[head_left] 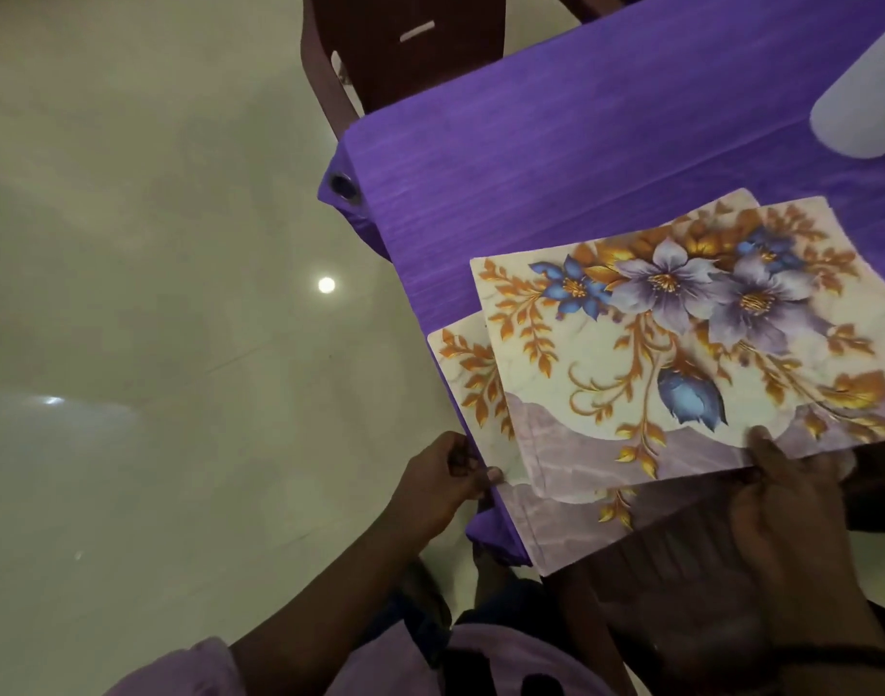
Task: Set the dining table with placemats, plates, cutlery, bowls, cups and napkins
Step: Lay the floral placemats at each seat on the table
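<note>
Two floral placemats with purple and blue flowers and orange leaves overlap at the near left corner of the table. The upper placemat [681, 354] is lifted and tilted; my right hand [782, 494] pinches its near edge, thumb on top. The lower placemat [475, 379] lies on the purple tablecloth [556, 158] and juts over the table's edge. My left hand [445, 474] pinches its near left corner between thumb and fingers.
A dark brown plastic chair [405, 47] stands at the far side of the table's corner. A white cylindrical object [862, 103] rests on the cloth at the right edge of view. Pale glossy floor [154, 293] fills the left.
</note>
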